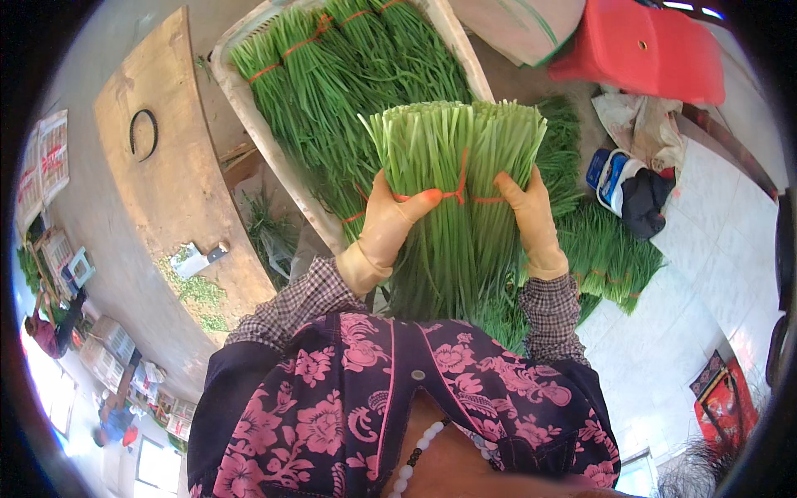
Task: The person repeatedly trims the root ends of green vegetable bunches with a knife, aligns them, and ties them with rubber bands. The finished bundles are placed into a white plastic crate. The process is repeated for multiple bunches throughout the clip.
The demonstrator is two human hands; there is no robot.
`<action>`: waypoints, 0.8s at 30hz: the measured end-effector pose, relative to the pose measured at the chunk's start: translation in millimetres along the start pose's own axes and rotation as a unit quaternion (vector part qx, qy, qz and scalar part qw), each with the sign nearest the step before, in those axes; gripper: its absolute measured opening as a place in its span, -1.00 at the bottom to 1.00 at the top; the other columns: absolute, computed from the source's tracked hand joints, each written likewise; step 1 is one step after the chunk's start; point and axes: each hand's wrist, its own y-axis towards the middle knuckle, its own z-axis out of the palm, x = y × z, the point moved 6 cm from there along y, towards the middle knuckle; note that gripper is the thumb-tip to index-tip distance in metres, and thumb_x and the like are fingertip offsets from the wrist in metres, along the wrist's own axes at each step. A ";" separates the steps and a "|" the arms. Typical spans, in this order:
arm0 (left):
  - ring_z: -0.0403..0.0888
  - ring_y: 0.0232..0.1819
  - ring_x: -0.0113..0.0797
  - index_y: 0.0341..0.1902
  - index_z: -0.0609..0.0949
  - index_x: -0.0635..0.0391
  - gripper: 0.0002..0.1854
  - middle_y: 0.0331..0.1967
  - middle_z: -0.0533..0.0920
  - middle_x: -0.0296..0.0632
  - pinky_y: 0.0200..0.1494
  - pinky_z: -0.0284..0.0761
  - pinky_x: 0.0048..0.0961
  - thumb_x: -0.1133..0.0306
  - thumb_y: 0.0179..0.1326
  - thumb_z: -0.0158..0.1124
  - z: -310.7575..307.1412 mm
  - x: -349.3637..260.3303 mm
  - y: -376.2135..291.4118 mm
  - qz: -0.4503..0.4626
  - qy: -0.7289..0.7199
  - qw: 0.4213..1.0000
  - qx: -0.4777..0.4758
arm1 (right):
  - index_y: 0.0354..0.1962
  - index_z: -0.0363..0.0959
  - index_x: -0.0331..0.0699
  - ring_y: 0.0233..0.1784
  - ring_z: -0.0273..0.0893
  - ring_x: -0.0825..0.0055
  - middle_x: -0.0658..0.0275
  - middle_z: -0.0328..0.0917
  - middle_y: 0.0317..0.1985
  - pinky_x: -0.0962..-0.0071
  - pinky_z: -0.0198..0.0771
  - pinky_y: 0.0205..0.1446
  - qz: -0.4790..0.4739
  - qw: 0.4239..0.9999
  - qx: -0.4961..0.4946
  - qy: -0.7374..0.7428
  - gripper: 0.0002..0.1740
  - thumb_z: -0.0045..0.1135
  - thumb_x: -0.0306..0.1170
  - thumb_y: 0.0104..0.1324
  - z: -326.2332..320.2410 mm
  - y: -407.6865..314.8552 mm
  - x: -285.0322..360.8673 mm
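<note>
Both my hands wear pale rubber gloves. My left hand (389, 227) grips a tied bundle of garlic chives (429, 140), its thumb over the orange tie. Beside it, my right hand (535, 224) is closed around a second bundle of chives (505, 140), also banded in orange. The two bundles touch side by side, upright before my chest, with cut pale ends up and green leaves hanging down. Just beyond them, a white plastic crate (235, 87) holds several tied bundles of chives (348, 75). The fingers behind the held bundles are mostly hidden.
Left of the crate, a wooden board (168, 187) carries a cleaver (192, 260), green scraps (199, 292) and a black ring (144, 135). More chives (613, 249) lie at right by a blue-and-white container (616, 177). A red chair (641, 50) stands behind. Other people (47, 330) are far left.
</note>
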 end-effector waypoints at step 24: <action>0.25 0.42 0.10 0.53 -0.04 0.23 0.14 0.44 0.22 0.18 0.41 0.24 -0.19 0.01 0.06 0.46 -193.8 -66.8 357.9 0.030 0.244 0.931 -0.271 | 0.40 0.00 -0.36 0.33 0.31 -0.10 -0.24 0.23 0.32 0.14 0.30 0.34 -0.340 0.837 -0.076 -0.423 -0.08 0.11 0.03 0.31 225.9 401.5 47.9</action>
